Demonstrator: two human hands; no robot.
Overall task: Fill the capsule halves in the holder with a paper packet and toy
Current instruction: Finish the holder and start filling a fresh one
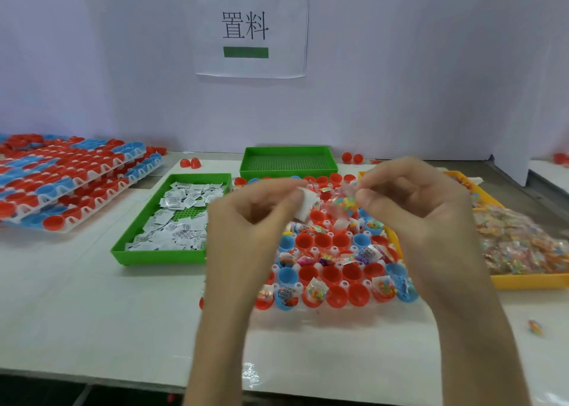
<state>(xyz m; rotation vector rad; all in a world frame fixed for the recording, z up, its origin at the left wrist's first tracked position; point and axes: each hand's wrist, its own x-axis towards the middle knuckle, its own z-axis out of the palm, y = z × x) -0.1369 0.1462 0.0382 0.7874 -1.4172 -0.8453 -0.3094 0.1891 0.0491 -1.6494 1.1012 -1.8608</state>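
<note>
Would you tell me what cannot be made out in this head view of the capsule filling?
Head view, all four:
1. The toy pinched by the right hand is motion-blurred; its shape is unclear.
2. The left hand, pinching a packet, and its forearm hide the holder's left columns.
3. Print on the packets in the green tray is too small to read.
4. The yellow tray is cut off by the right edge.

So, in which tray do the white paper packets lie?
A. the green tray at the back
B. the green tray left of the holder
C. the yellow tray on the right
B: the white paper packets lie in the green tray left of the holder; the back green tray shows only its mesh floor, and the yellow tray holds clear toy bags.
</note>
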